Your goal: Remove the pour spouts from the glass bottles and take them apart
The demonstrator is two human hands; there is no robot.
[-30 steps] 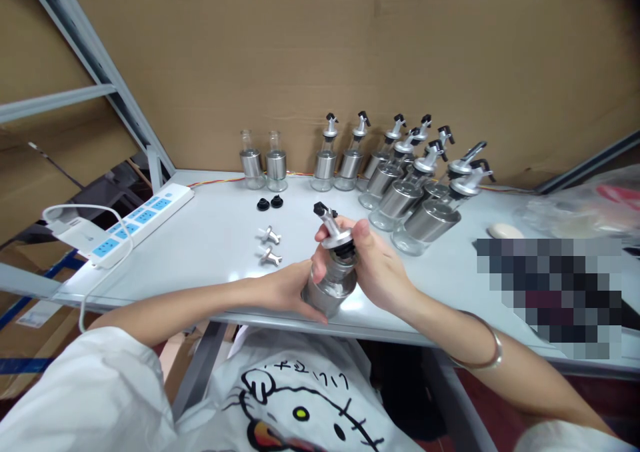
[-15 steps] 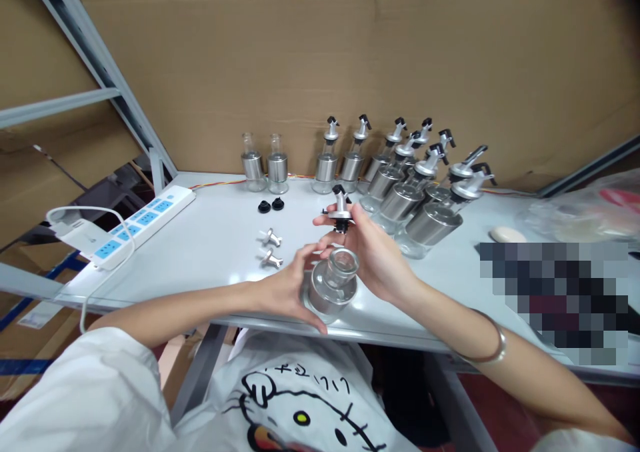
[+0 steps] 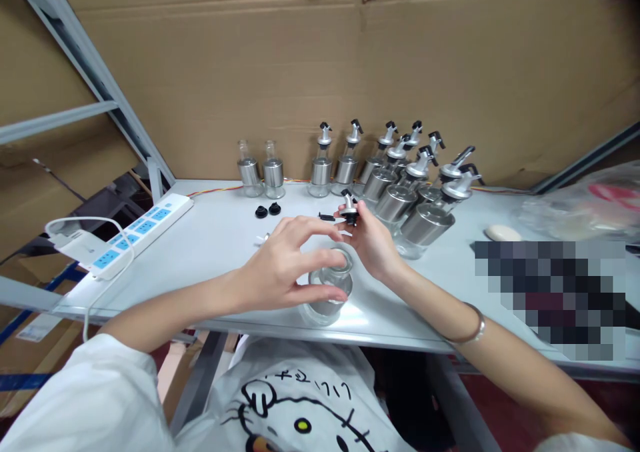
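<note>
My right hand (image 3: 373,239) pinches a pour spout (image 3: 351,213) with a silver collar, a black tip and a black stopper end, holding it upright above the table. A small dark strip (image 3: 327,217) sticks out left of the spout; I cannot tell whether it belongs to it. Just below stands a glass bottle (image 3: 320,312) with a metal sleeve, its neck uncapped and partly covered by my left hand (image 3: 285,265). That hand has its fingers apart over the bottle's mouth and side, not wrapped round it. One silver spout piece (image 3: 267,238) shows partly behind my left hand.
Two bottles without spouts (image 3: 273,172) stand at the back, with two black stoppers (image 3: 261,212) before them. Several spouted bottles (image 3: 395,202) crowd the right back. A white power strip (image 3: 143,232) lies left; a plastic bag (image 3: 585,199) and a pale oval object (image 3: 503,233) are right.
My left hand has let go of the bottle's side and risen over its mouth, now covering most of the loose spout pieces. The right hand still holds the spout, slightly farther right.
</note>
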